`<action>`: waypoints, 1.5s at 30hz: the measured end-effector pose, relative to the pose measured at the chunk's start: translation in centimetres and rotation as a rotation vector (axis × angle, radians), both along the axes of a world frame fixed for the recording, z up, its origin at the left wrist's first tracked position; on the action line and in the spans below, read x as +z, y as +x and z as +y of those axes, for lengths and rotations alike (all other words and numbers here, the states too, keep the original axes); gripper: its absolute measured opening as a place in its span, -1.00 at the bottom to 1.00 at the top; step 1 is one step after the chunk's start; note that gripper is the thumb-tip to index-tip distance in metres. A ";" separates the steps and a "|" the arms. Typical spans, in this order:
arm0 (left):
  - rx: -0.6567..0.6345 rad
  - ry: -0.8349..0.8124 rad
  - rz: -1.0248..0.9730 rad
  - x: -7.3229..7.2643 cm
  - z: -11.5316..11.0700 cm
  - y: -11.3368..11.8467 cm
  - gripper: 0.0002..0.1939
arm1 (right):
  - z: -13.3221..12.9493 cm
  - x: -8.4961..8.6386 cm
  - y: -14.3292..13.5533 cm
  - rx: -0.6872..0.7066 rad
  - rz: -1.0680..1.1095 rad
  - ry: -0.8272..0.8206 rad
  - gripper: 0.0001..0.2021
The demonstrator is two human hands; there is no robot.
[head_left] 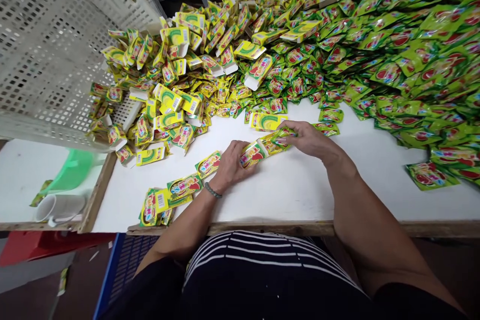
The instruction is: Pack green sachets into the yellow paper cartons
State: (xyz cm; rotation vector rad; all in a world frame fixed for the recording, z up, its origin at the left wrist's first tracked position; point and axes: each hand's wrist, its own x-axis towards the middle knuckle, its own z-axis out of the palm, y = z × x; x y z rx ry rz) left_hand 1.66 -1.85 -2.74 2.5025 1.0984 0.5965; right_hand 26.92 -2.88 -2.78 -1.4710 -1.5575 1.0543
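My left hand (230,166), with a beaded bracelet at the wrist, is closed around a small yellow-green printed box (252,155). The box's right end is open, with a pale flap showing. My right hand (305,139) pinches green and yellow sachets (276,141) at that open end; whether their tips are inside I cannot tell. Just behind my hands lies a yellow box (267,121) on the white tabletop (288,190). To the left of my left hand, several packed-looking boxes (184,186) lie in a row and a small pile near the front edge.
Loose boxes (168,97) are heaped at the back left, and green sachets (393,70) cover the back and right. A white perforated crate (71,50) lies tipped at the left. Beside it are a white cup (60,207), a green plastic piece (73,170) and a wooden divider (98,192).
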 end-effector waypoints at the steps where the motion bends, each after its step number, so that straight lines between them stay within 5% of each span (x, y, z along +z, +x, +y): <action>1: 0.000 -0.002 -0.003 0.0 0.0 0.0 -0.49 | 0.0 -0.1 -0.1 -0.005 -0.001 -0.016 -0.71; 7: -0.148 -0.064 0.020 0.4 -0.2 0.1 -0.47 | 0.0 -0.4 -1.2 0.051 0.000 -0.070 -0.75; 10: -0.106 -0.178 -0.079 0.7 -0.2 0.3 -0.47 | 0.0 -0.1 -1.8 -0.026 0.048 0.010 -0.76; 16: 0.238 -0.893 -0.538 0.7 -0.2 1.3 -0.37 | 0.0 -0.2 -3.7 -0.155 0.081 0.063 -0.69; 19: 0.324 -1.097 -0.665 0.5 -0.4 1.5 -0.42 | -0.1 -0.6 -4.8 -0.187 0.008 0.086 -0.70; 25: 0.375 -1.096 -0.809 0.3 -0.6 1.5 -0.45 | -0.6 -0.5 -5.9 -0.170 -0.112 0.059 -0.75; 31: 0.402 -1.105 -0.938 0.5 -0.3 1.5 -0.42 | -1.0 -0.3 -6.0 -0.192 0.093 0.120 -0.71; 40: 0.443 -1.106 -1.018 0.9 -0.3 1.4 -0.48 | -1.5 0.5 -7.8 -0.173 -0.178 0.282 -0.81; 45: 0.448 -1.021 -0.986 0.9 -0.5 1.4 -0.43 | -1.6 0.4 -8.5 -0.139 -0.134 0.218 -0.77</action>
